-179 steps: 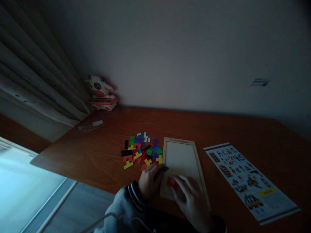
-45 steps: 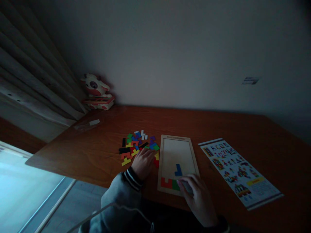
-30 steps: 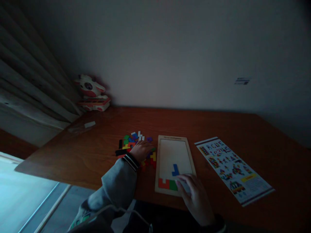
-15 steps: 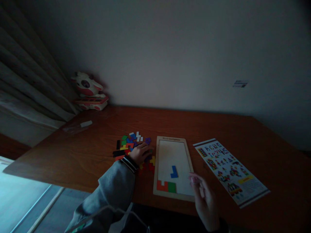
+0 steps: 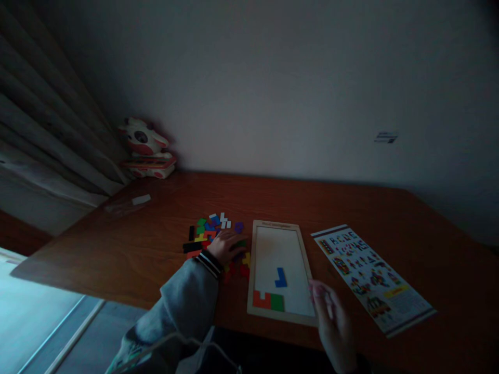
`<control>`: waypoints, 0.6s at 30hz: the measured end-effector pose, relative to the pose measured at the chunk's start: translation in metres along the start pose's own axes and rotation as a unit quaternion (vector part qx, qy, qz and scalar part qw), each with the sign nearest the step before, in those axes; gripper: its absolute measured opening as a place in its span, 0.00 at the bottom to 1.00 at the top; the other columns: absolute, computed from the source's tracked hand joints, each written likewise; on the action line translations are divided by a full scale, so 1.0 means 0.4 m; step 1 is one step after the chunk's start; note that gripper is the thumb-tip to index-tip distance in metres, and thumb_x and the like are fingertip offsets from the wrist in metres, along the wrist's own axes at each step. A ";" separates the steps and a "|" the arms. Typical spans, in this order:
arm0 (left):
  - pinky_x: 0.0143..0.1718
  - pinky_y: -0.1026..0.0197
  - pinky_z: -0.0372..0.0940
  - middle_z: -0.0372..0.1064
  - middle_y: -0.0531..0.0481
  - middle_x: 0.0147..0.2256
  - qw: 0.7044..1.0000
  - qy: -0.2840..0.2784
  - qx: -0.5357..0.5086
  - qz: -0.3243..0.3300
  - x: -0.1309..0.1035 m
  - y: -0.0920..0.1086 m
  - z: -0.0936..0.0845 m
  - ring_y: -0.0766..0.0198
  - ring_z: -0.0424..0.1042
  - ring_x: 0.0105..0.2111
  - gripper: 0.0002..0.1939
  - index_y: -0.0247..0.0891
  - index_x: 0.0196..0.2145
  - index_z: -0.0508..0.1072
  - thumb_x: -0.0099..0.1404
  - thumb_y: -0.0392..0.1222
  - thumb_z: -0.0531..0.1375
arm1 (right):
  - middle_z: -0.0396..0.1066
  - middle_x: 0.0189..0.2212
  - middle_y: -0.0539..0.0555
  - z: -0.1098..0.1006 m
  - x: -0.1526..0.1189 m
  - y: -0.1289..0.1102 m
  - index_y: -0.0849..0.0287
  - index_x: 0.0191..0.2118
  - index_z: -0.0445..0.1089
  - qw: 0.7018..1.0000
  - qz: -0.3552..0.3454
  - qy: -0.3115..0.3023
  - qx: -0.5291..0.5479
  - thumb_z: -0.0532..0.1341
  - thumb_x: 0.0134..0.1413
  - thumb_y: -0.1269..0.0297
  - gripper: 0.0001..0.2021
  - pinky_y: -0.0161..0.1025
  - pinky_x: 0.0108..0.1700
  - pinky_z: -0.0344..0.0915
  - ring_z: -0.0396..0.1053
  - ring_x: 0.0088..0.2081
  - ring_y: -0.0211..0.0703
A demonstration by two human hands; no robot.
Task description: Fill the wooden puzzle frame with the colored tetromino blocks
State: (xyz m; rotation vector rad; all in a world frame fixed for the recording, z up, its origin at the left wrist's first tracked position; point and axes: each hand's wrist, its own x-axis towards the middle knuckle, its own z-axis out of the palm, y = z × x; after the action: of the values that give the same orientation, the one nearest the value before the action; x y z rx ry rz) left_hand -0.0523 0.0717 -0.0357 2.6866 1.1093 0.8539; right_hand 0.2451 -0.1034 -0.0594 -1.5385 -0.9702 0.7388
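Note:
My left hand (image 5: 226, 246) rests on a pile of coloured puzzle pieces (image 5: 200, 237), its fingers spread over pieces near the tray's left side. Right of the pile lies a wooden tray (image 5: 250, 267) with a pale inside. An orange-red piece (image 5: 260, 300) and a green piece (image 5: 277, 302) sit side by side in its lower left corner. A blue L-shaped piece (image 5: 280, 278) lies loose above them. At the tray's lower right edge is my right hand (image 5: 330, 317), fingers curled together; whether something small is between them is too dark to tell.
A printed pattern sheet (image 5: 374, 280) lies right of the tray. At the back left of the table stand a cow-shaped toy (image 5: 148, 148) and, nearer, a clear plastic bag with a white label (image 5: 141, 199). A curtain (image 5: 47, 124) hangs at the left.
The fingers of my right hand have drawn closer together, and the hand sits slightly lower and farther right. My left hand has barely moved over the pile. The view has shifted slightly.

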 end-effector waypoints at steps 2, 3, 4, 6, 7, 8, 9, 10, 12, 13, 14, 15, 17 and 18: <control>0.49 0.54 0.68 0.77 0.44 0.41 1.000 0.021 -0.009 0.001 0.000 0.035 -0.011 0.57 0.75 0.44 0.16 0.39 0.49 0.76 0.69 0.50 0.61 | 0.78 0.42 0.63 0.000 -0.001 -0.003 0.59 0.43 0.73 1.000 -0.016 -0.007 -0.009 0.60 0.57 0.44 0.22 0.42 0.41 0.76 0.77 0.43 0.52; 0.48 0.55 0.69 0.77 0.43 0.41 0.999 0.033 -0.017 0.003 -0.001 0.061 -0.016 0.57 0.75 0.43 0.17 0.39 0.50 0.75 0.70 0.51 0.59 | 0.78 0.41 0.63 0.002 -0.002 -0.006 0.59 0.43 0.73 0.999 -0.028 -0.015 -0.012 0.60 0.58 0.45 0.21 0.42 0.41 0.76 0.77 0.42 0.52; 0.48 0.55 0.69 0.77 0.43 0.42 0.999 0.027 -0.028 0.018 -0.003 0.093 -0.020 0.57 0.75 0.43 0.17 0.40 0.51 0.74 0.71 0.52 0.58 | 0.78 0.41 0.63 0.003 -0.003 -0.009 0.59 0.42 0.74 0.999 -0.039 -0.025 -0.016 0.61 0.58 0.45 0.20 0.41 0.41 0.76 0.77 0.42 0.51; 0.47 0.56 0.69 0.77 0.44 0.42 0.997 0.014 -0.050 0.049 -0.010 0.167 -0.021 0.59 0.76 0.41 0.20 0.40 0.54 0.71 0.71 0.52 0.57 | 0.79 0.40 0.62 0.008 -0.007 -0.019 0.58 0.42 0.74 0.997 -0.057 -0.055 -0.024 0.61 0.58 0.47 0.19 0.40 0.39 0.77 0.78 0.40 0.50; 0.47 0.57 0.69 0.77 0.44 0.43 0.995 0.005 -0.062 0.072 -0.015 0.205 -0.017 0.59 0.76 0.41 0.20 0.40 0.56 0.70 0.72 0.52 0.56 | 0.79 0.39 0.62 0.010 -0.009 -0.024 0.58 0.42 0.74 0.995 -0.063 -0.072 -0.026 0.62 0.58 0.47 0.18 0.40 0.39 0.77 0.78 0.39 0.50; 0.46 0.57 0.69 0.77 0.43 0.44 0.992 0.002 -0.069 0.101 -0.020 0.240 -0.009 0.59 0.76 0.41 0.20 0.39 0.57 0.68 0.72 0.51 0.56 | 0.79 0.39 0.61 0.012 -0.011 -0.029 0.58 0.43 0.74 0.993 -0.067 -0.089 -0.027 0.62 0.58 0.48 0.18 0.40 0.39 0.77 0.79 0.39 0.50; 0.46 0.56 0.69 0.77 0.42 0.45 0.990 0.000 -0.071 0.122 -0.025 0.272 0.002 0.58 0.76 0.41 0.21 0.38 0.58 0.66 0.73 0.51 0.55 | 0.79 0.39 0.61 0.014 -0.013 -0.034 0.57 0.43 0.74 0.991 -0.073 -0.105 -0.026 0.62 0.58 0.48 0.17 0.40 0.40 0.77 0.79 0.39 0.50; 0.45 0.56 0.69 0.77 0.41 0.45 0.987 -0.001 -0.074 0.142 -0.029 0.299 0.016 0.58 0.76 0.41 0.21 0.37 0.59 0.64 0.73 0.49 0.55 | 0.80 0.39 0.60 0.015 -0.014 -0.037 0.57 0.43 0.74 0.989 -0.079 -0.121 -0.024 0.62 0.58 0.49 0.17 0.41 0.41 0.77 0.79 0.39 0.50; 0.45 0.56 0.70 0.77 0.42 0.44 0.984 0.027 -0.092 0.151 -0.038 0.338 0.045 0.58 0.77 0.40 0.22 0.36 0.60 0.61 0.74 0.48 0.54 | 0.80 0.40 0.59 0.015 -0.013 -0.041 0.56 0.44 0.74 0.984 -0.095 -0.145 -0.027 0.62 0.58 0.50 0.16 0.41 0.42 0.77 0.79 0.40 0.51; 0.44 0.56 0.70 0.77 0.42 0.44 0.983 0.036 -0.100 0.147 -0.041 0.349 0.059 0.58 0.77 0.40 0.22 0.37 0.61 0.61 0.74 0.47 0.54 | 0.80 0.40 0.59 0.015 -0.012 -0.041 0.55 0.44 0.74 0.982 -0.105 -0.154 -0.031 0.62 0.58 0.50 0.15 0.41 0.42 0.77 0.79 0.40 0.51; 0.45 0.56 0.70 0.77 0.43 0.45 0.982 0.038 -0.108 0.149 -0.043 0.357 0.071 0.59 0.77 0.40 0.21 0.37 0.61 0.60 0.74 0.46 0.53 | 0.80 0.39 0.59 0.014 -0.011 -0.039 0.55 0.43 0.74 0.980 -0.114 -0.157 -0.036 0.62 0.58 0.50 0.15 0.41 0.40 0.78 0.79 0.39 0.51; 0.45 0.57 0.70 0.77 0.43 0.46 0.981 0.041 -0.114 0.150 -0.045 0.361 0.080 0.59 0.77 0.40 0.21 0.37 0.61 0.60 0.74 0.46 0.53 | 0.80 0.38 0.58 0.014 -0.009 -0.036 0.55 0.42 0.74 0.979 -0.122 -0.156 -0.044 0.62 0.58 0.50 0.15 0.40 0.39 0.78 0.80 0.38 0.50; 0.46 0.57 0.70 0.77 0.43 0.46 0.980 0.048 -0.120 0.150 -0.047 0.360 0.088 0.60 0.77 0.41 0.21 0.38 0.60 0.61 0.74 0.47 0.54 | 0.80 0.36 0.57 0.013 -0.005 -0.026 0.55 0.41 0.75 0.977 -0.141 -0.142 -0.069 0.61 0.58 0.49 0.15 0.39 0.38 0.78 0.80 0.36 0.50; 0.46 0.57 0.70 0.77 0.43 0.46 0.981 0.055 -0.119 0.143 -0.049 0.356 0.086 0.59 0.77 0.42 0.21 0.38 0.59 0.63 0.73 0.49 0.55 | 0.80 0.36 0.57 0.013 -0.004 -0.021 0.55 0.41 0.75 0.976 -0.152 -0.130 -0.087 0.61 0.58 0.48 0.16 0.40 0.38 0.78 0.80 0.36 0.50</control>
State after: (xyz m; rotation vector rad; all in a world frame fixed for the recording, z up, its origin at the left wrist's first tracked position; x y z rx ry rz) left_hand 0.0428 -0.0414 -0.0300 2.6572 0.5962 1.1133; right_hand 0.2384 -0.1022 -0.0522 -1.4181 -1.4626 0.6572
